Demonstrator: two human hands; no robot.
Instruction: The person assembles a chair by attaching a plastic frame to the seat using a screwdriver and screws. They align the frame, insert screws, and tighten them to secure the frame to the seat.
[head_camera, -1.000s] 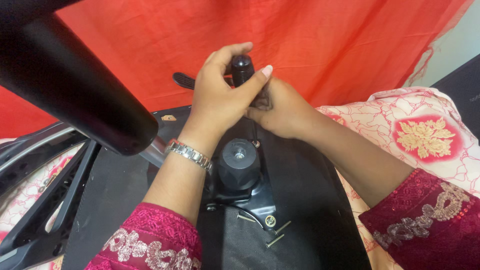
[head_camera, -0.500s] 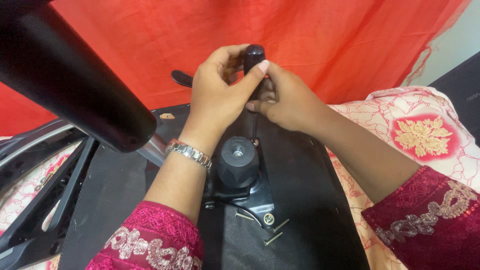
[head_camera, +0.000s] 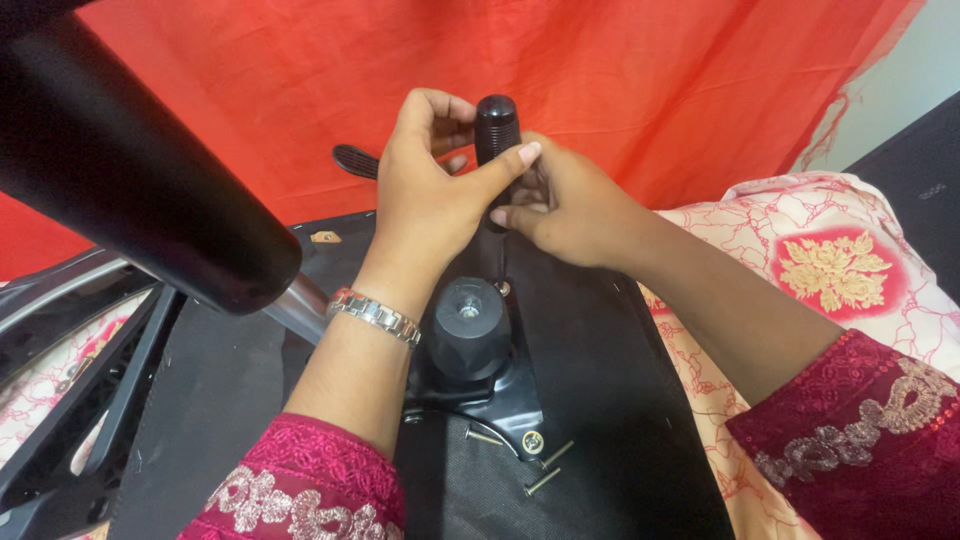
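Loose screws (head_camera: 545, 470) just before the bracket (head_camera: 480, 385)

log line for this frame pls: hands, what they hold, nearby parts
left hand: gripping black ribbed handle | right hand: on the handle's lower part | below: black chair mechanism plate | loose screws on black seat underside

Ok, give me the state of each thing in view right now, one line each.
Left hand: wrapped around the handle, thumb across its front.
Right hand: gripping just below the handle.
Handle: upright, top showing above the fingers.
Mechanism plate: lying on the seat underside, one screw in its corner.
Loose screws: lying beside the plate.
Lever: untouched.
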